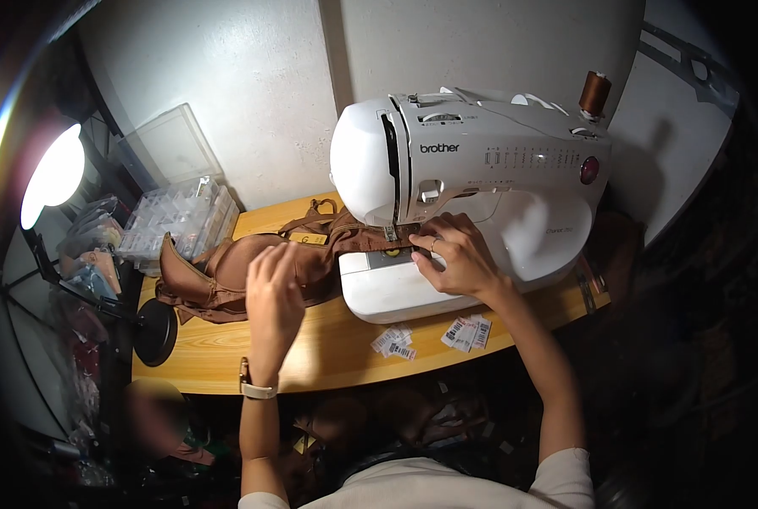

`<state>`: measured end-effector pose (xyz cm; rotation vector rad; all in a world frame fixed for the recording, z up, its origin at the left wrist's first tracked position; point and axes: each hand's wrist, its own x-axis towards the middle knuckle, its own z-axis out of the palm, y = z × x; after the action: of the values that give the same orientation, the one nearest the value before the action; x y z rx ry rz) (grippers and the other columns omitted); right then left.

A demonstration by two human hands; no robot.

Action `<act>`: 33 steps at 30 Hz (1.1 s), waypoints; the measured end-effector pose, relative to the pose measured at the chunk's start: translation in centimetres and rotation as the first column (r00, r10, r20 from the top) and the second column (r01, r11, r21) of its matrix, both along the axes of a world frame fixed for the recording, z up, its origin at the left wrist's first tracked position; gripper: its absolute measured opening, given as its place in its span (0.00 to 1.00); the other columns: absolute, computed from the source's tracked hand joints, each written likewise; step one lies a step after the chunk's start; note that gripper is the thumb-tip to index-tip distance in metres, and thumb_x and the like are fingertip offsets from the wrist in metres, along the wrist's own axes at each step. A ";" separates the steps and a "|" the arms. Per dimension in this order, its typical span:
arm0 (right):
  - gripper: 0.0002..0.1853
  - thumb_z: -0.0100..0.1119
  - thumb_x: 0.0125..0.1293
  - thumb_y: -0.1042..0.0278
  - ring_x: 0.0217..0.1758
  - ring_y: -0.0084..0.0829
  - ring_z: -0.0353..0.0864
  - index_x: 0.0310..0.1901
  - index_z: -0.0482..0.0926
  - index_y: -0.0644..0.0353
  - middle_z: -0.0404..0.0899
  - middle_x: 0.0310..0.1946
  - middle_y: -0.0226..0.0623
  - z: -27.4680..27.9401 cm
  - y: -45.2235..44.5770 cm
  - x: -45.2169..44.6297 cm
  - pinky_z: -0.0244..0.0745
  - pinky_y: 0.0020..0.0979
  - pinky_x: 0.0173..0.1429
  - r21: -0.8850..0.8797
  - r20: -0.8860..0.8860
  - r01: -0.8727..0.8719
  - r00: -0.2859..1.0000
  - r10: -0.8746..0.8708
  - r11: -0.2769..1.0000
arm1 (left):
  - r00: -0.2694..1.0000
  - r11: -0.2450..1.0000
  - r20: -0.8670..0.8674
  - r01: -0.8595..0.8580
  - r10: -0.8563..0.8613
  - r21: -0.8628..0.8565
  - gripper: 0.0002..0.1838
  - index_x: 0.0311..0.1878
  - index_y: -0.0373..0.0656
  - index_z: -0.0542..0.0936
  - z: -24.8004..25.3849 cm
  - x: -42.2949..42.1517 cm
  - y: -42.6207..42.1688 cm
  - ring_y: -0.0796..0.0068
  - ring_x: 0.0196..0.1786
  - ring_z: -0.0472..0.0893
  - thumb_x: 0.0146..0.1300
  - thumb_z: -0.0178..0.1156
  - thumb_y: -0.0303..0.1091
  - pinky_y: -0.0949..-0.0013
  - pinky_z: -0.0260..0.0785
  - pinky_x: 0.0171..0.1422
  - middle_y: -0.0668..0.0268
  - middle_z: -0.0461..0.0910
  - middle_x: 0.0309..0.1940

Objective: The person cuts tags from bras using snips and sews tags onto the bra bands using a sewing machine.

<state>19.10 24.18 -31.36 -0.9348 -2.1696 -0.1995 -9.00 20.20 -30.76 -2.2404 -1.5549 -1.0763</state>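
Note:
A brown bra [248, 260] lies across the table, its band running to the right under the needle area of a white Brother sewing machine [472, 161]. My right hand [453, 253] is at the machine bed, thumb and fingers closed on the band just right of the presser foot [390, 232]. A ring sits on one finger. My left hand [275, 293] is over the near side of the bra cups, fingers loosely bent and a little apart, slightly blurred. Whether it touches the fabric I cannot tell. A yellow tag [309, 239] lies on the bra.
A spool of brown thread [595, 94] stands on the machine. Barcode labels [466, 332] lie near the front edge of the wooden table [218, 360]. At the left are a lit lamp [54, 176] with its black base [154, 332] and a clear compartment box [175, 216].

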 end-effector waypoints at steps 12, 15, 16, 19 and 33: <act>0.09 0.63 0.52 0.68 0.38 0.34 0.77 0.35 0.85 0.60 0.80 0.32 0.38 -0.1 0.1 0.0 0.68 0.31 0.47 -0.037 -0.014 -0.022 1.000 0.022 0.999 | 0.908 0.933 -0.239 -0.360 0.343 -0.026 0.46 0.72 0.34 0.42 -1.7 -7.6 2.2 0.56 0.55 0.71 0.47 0.50 0.17 0.37 0.33 0.72 0.55 0.70 0.48; 0.10 0.63 0.52 0.68 0.38 0.33 0.77 0.35 0.85 0.61 0.80 0.32 0.38 0.0 0.0 0.1 0.68 0.31 0.47 -0.048 -0.013 -0.019 1.000 0.018 0.999 | 0.948 0.969 -0.203 -0.233 0.246 0.087 0.44 0.71 0.30 0.42 -2.2 -4.7 1.8 0.59 0.54 0.71 0.49 0.49 0.18 0.39 0.35 0.72 0.56 0.70 0.47; 0.10 0.63 0.52 0.68 0.38 0.33 0.77 0.36 0.85 0.61 0.80 0.32 0.37 0.1 0.0 0.0 0.68 0.31 0.48 -0.080 -0.015 -0.020 1.000 0.018 0.997 | 0.946 0.961 -0.258 -0.237 0.195 -0.140 0.44 0.71 0.28 0.41 -2.0 -4.2 1.3 0.57 0.58 0.70 0.52 0.52 0.23 0.39 0.34 0.73 0.53 0.70 0.51; 0.11 0.63 0.52 0.67 0.38 0.33 0.77 0.37 0.85 0.61 0.80 0.32 0.37 0.1 -0.1 0.1 0.68 0.31 0.48 -0.068 0.001 -0.010 1.000 0.010 0.998 | 0.837 0.940 -0.532 -0.275 0.130 -0.203 0.59 0.68 0.24 0.47 -4.5 -5.7 2.9 0.50 0.69 0.59 0.48 0.64 0.60 0.39 0.32 0.73 0.48 0.64 0.62; 0.14 0.63 0.53 0.63 0.47 0.37 0.77 0.40 0.84 0.62 0.81 0.41 0.41 -0.3 0.1 0.3 0.67 0.33 0.56 -0.197 -0.070 -0.040 0.997 0.027 0.980 | 0.301 0.776 -0.947 -0.570 -0.110 -0.271 0.51 0.67 0.41 0.62 -9.7 -8.0 11.8 0.46 0.72 0.51 0.39 0.68 0.52 0.26 0.37 0.65 0.56 0.57 0.69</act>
<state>19.38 24.32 -31.63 -0.9996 -2.1699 0.0648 -16.97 32.01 -40.44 -2.0253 -1.5598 0.9276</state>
